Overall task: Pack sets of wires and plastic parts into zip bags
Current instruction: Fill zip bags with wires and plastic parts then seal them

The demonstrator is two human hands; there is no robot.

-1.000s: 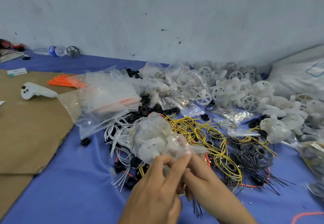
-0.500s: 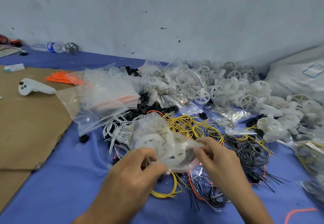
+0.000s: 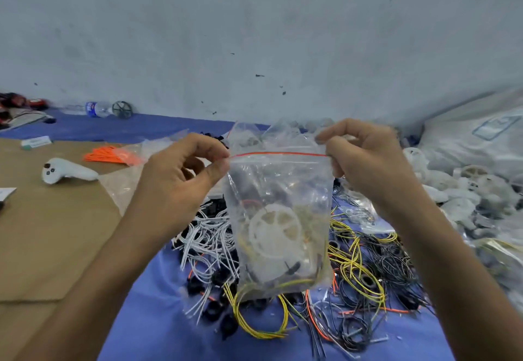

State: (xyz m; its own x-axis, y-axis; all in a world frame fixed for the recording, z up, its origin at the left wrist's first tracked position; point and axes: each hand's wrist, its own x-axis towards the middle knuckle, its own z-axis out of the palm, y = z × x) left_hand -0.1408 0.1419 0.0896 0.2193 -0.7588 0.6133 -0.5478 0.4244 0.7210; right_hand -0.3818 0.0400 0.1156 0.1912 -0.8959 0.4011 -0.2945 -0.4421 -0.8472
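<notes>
Hanging in the air between both hands, the zip bag [image 3: 280, 191] is held up by its top corners, red seal strip stretched level. The left hand [image 3: 181, 179] pinches one corner between thumb and forefinger, the right hand [image 3: 368, 168] pinches the other, remaining fingers curled. Inside, a white wheel [image 3: 276, 229] sits above yellow and dark wires at the bottom. The bag hides the middle of the heap below it. Around it: white wires [image 3: 209, 233] on the left, yellow wires [image 3: 353, 264] and black wires [image 3: 396, 264] tangled on the right, black rings [image 3: 215, 309] scattered up front. Further right, a pile of white plastic wheels [image 3: 467, 185] and a big white sack [image 3: 481, 134]. Over on the left, an orange bundle [image 3: 113, 155] and a white controller [image 3: 68, 174] on cardboard [image 3: 56, 233]. Blue cloth [image 3: 158, 318] covers the surface; a water bottle [image 3: 96, 109] lies at the foot of the pale wall [image 3: 254, 35]
</notes>
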